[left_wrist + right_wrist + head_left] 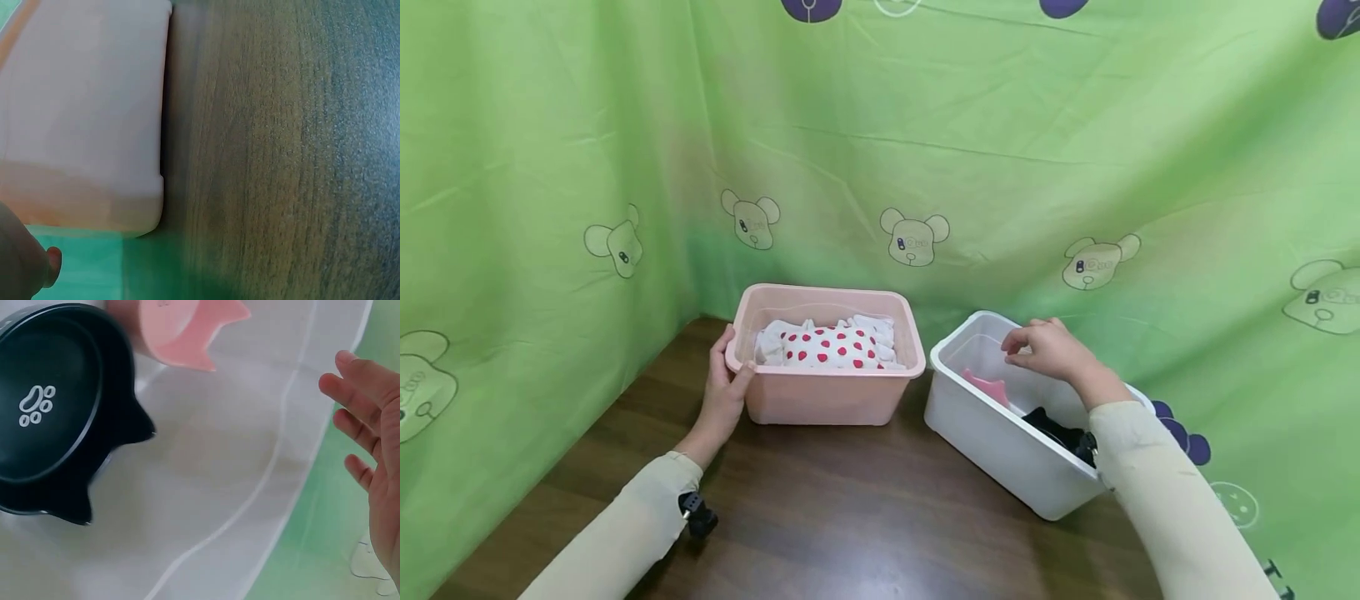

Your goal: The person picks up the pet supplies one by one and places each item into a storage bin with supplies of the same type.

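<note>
My left hand (725, 398) grips the left end of a pink plastic bin (823, 396), its thumb at the front rim and its fingers along the side. Inside that bin lies a white ruffled cloth item with red dots (831, 346). My right hand (1051, 357) is over the white bin (1000, 458), fingers loosely bent and holding nothing. Within the white bin sit a black cat-eared bowl with a white paw print (50, 412) and a pink cat-eared bowl (181, 331). The left wrist view shows mostly the pink bin's outer wall (87, 94).
Both bins stand on a dark wooden table (835, 508), the white one angled at the right. A green curtain with bear-head prints (865, 125) hangs close behind and along the left side.
</note>
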A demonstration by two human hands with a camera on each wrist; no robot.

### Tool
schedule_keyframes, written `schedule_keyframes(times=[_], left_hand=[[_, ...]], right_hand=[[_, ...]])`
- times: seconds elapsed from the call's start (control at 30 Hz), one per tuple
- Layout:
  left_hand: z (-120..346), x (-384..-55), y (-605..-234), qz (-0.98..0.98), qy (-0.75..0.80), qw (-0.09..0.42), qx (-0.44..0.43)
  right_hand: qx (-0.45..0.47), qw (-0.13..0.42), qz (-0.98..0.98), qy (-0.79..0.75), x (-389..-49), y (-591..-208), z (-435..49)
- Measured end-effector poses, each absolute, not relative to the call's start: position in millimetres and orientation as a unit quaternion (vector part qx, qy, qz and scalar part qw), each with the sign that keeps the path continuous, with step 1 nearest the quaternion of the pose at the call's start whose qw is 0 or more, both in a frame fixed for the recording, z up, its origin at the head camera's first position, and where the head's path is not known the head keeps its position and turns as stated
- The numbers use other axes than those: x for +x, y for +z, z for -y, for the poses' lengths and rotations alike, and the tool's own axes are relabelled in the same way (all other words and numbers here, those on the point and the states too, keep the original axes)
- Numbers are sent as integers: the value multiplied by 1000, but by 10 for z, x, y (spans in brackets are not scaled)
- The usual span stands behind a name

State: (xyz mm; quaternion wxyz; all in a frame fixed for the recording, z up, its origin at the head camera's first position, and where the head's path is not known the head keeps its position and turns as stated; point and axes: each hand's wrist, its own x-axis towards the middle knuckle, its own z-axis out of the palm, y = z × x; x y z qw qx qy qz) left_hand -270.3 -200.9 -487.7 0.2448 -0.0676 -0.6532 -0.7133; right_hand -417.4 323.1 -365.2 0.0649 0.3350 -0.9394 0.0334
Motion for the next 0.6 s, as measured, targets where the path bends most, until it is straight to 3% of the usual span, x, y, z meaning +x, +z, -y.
schedule_keyframes(times=[0.6], left_hand=[[2061, -2651, -4796, 684, -696, 209, -53]], right_hand=[[328, 78, 940, 47, -3734, -3104, -3278]])
